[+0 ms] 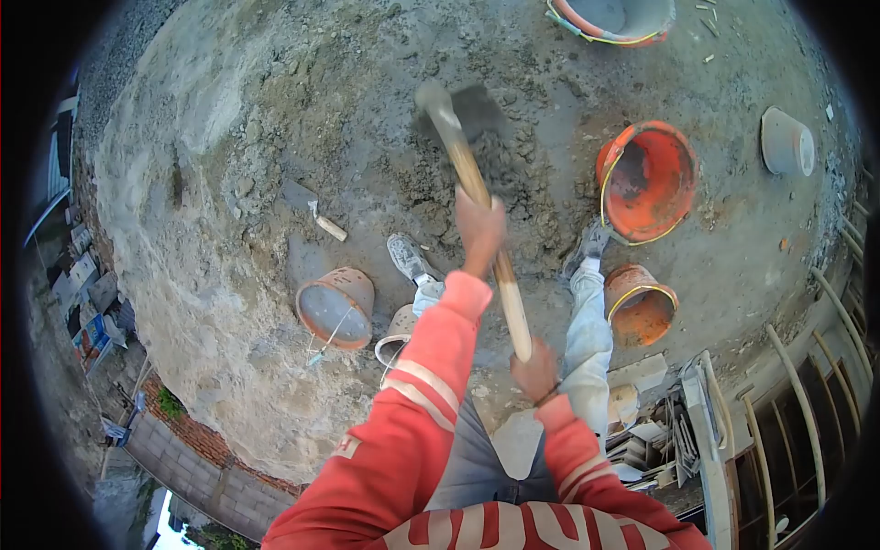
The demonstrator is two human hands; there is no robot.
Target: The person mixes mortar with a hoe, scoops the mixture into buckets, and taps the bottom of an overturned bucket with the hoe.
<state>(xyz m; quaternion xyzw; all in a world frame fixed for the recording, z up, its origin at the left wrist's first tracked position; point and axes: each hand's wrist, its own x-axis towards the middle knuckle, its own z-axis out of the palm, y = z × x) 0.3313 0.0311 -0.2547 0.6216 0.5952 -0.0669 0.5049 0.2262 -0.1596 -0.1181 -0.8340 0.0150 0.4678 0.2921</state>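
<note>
Both my hands hold a hoe with a pale wooden handle and a broad metal blade. My left hand is wrapped round the middle of the handle. Lower down, my right hand grips the handle near its end. The blurred blade is over the far side of a heap of wet grey mortar, and whether it touches the heap is hard to tell. The heap lies just ahead of my shoes.
An orange bucket lies tipped right of the mortar, with a smaller orange bucket nearer. Left are a trowel and a bucket of grey liquid. A white bucket is far right. Wooden poles border the lower right.
</note>
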